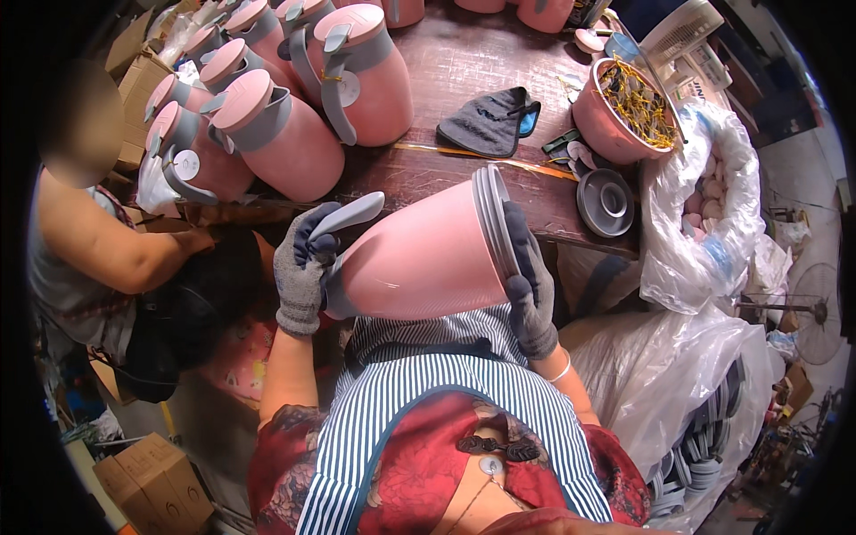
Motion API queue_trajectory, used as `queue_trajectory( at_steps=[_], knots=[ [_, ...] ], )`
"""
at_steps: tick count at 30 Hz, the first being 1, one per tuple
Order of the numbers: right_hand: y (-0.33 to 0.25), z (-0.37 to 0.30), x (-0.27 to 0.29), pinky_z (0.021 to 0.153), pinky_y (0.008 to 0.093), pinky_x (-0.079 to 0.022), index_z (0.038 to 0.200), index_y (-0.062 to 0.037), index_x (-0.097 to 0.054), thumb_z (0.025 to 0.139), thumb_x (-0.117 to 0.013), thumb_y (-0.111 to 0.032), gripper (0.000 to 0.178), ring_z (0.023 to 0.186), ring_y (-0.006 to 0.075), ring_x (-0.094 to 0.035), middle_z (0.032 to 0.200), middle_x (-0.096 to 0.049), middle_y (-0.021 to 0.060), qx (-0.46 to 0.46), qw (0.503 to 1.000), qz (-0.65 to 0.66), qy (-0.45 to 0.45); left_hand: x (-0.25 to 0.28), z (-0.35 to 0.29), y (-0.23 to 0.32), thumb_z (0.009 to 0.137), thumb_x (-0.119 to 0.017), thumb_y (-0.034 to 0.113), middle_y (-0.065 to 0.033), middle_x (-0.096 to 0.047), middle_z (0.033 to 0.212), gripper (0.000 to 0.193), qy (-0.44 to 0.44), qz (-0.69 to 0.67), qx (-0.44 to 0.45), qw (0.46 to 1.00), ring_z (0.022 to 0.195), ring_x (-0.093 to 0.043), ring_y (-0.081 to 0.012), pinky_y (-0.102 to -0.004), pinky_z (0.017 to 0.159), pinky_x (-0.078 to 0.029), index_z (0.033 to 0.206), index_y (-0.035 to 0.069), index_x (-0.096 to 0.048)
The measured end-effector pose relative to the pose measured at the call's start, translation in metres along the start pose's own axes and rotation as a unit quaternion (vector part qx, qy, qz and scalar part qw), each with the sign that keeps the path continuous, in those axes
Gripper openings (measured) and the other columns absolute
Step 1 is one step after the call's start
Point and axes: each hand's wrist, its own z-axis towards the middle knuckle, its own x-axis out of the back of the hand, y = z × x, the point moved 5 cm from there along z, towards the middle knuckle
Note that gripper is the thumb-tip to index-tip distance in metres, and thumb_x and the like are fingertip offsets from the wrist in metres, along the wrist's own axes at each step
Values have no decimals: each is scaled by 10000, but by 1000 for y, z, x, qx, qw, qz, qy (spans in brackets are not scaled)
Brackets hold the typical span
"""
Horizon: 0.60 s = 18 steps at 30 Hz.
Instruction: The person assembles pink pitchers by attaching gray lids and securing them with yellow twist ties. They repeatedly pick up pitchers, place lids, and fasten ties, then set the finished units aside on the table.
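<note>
A pink vacuum jug (pixel 415 259) lies tilted on its side between my hands, above my striped apron. My left hand (pixel 301 272), in a grey knit glove, grips its top end beside the grey handle (pixel 352 214). Over the jug's wide end sits a ridged grey base (pixel 496 218). Against that base my right hand (pixel 532 299), gloved the same way, is pressed with its fingers curved along the rim. Part of the neck is hidden by my left glove.
Several finished-looking pink jugs (pixel 290 147) crowd the left of the dark table (pixel 437 67). A grey cloth (pixel 486 123), grey round parts (pixel 606 203) and a pink tub (pixel 596 120) of yellow ties lie ahead. Plastic bags (pixel 660 241) stand right; a person (pixel 116 236) sits left.
</note>
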Motion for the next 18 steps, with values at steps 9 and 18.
queue_trajectory(
  at_steps=[9,18],
  knots=[
    [-14,-24,0,1204,459,-256,1491,-3,-481,1011,-424,-640,800,1476,389,-358,1577,-392,232,-2,998,46,32,-16,10,56,953,-685,412,-87,-697,1080,520,-9,196,-201,960,871,-650,-163,-305,797,-521,1285,13,-647],
    [5,-13,33,1217,442,-247,1566,-1,-320,909,-409,-815,1050,1476,317,-348,1589,-358,199,-53,993,102,-20,-33,-31,102,958,-622,465,-150,-677,908,528,-41,395,-441,805,819,-674,-333,-418,734,-547,1226,15,-691]
  ],
)
